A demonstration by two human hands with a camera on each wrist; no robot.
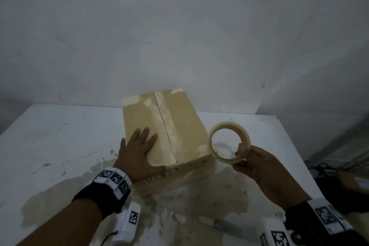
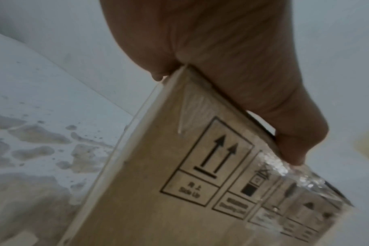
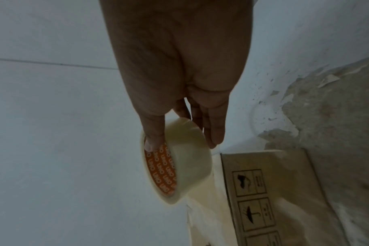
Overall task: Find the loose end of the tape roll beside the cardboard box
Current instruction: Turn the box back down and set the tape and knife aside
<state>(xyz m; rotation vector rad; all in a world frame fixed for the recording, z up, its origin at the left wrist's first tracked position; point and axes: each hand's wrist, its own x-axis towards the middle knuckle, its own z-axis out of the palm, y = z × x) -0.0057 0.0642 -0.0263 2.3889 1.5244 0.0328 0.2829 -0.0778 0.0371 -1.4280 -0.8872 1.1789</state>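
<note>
A closed brown cardboard box (image 1: 179, 118) stands on the white table (image 1: 60, 136), its centre seam covered with old clear tape. My left hand (image 1: 137, 150) lies flat on the box top near its front left corner, fingers spread; in the left wrist view the palm (image 2: 232, 66) presses the box (image 2: 158, 183) edge. My right hand (image 1: 257, 168) holds a roll of clear tape (image 1: 229, 142) upright just right of the box, thumb inside the orange core. In the right wrist view the thumb (image 3: 154, 133) hooks into the roll (image 3: 179, 159). No loose end shows.
The table (image 3: 53, 133) top is stained and peeling in front of the box. A white strip (image 1: 219, 223) lies near the front edge. A bare wall (image 1: 179, 26) rises right behind the box. Dark clutter (image 1: 343, 181) sits beyond the table's right edge.
</note>
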